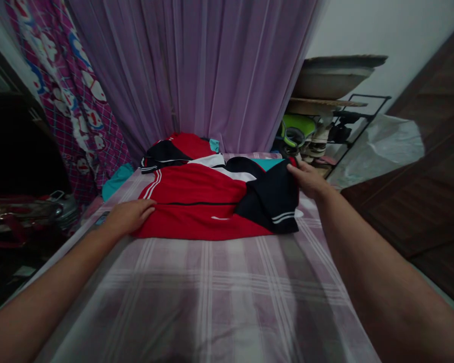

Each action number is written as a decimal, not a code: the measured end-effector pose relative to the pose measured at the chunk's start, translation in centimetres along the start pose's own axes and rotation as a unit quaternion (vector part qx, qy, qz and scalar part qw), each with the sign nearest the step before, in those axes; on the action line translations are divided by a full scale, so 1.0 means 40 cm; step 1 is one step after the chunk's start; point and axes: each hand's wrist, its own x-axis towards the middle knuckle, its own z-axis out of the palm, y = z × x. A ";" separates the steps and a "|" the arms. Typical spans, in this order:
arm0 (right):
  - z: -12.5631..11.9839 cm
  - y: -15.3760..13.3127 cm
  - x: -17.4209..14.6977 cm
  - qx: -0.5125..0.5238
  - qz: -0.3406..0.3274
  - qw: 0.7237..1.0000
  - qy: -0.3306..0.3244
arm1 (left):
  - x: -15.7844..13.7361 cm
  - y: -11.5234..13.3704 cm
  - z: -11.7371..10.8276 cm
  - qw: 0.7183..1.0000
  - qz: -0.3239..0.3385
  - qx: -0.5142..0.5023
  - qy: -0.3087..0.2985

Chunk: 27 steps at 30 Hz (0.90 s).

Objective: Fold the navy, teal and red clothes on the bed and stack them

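A red and navy sports shirt (196,222) lies sideways on the bed, with a thin black line along it and white stripes at its hem and sleeve. At its left end, my left hand (136,214) has its fingers closed on the red hem. My right hand (307,177) grips the navy upper part at the far right, near a bit of red edging; some fingertips are hidden behind the cloth. The navy sleeve (283,214) is folded over towards me. Behind the shirt, other red, navy and white clothing (191,143) is heaped.
The bed has a plaid sheet (212,297). Purple curtains (227,75) hang at its far end, beside a patterned magenta cloth (71,101). A teal cloth (117,181) sits at the left edge. To the right stand a loaded rack (325,103), a plastic bag (389,146) and dark wooden furniture (412,201).
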 end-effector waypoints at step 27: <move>-0.012 0.270 -0.298 -0.419 0.090 0.902 0.058 | -0.138 -0.121 0.079 0.904 -0.182 -0.386 0.023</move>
